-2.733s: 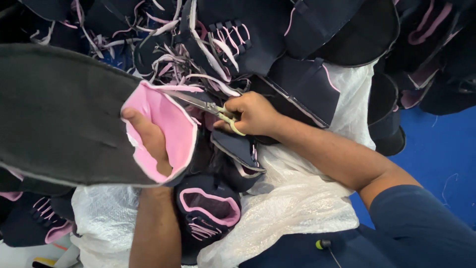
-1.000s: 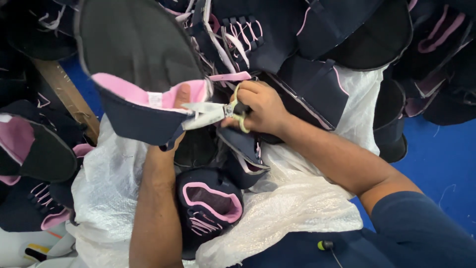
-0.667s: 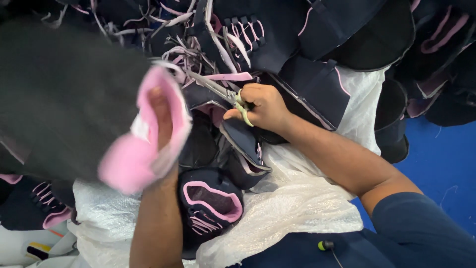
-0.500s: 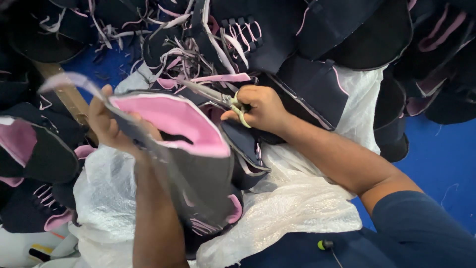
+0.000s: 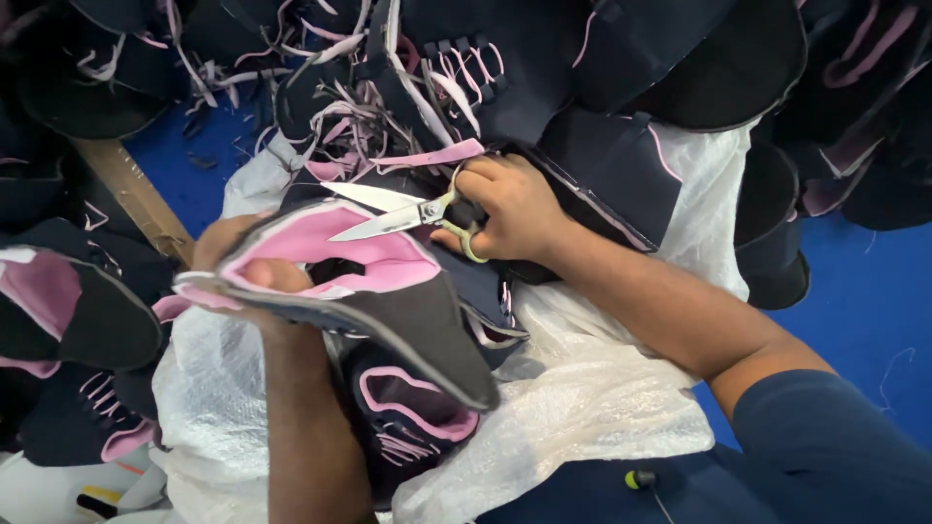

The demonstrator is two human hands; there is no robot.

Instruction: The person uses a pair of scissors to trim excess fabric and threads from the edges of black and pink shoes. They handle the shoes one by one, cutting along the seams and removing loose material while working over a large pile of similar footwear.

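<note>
My left hand grips a dark shoe upper with pink lining, holding it tilted with the pink inside facing up. My right hand holds a pair of scissors with yellow-green handles. Their blades are spread apart and point left, just above the pink lining. My fingers are through the scissor loops. Another dark upper with pink trim lies below on a white plastic sack in my lap.
Heaps of dark shoe uppers with pink trim and laces fill the top and both sides. More uppers lie at the left. A wooden strip crosses the blue floor.
My left hand has turned the upper over several times and brought it flatter, with the pink lining up. The scissors have opened and come over the lining.
</note>
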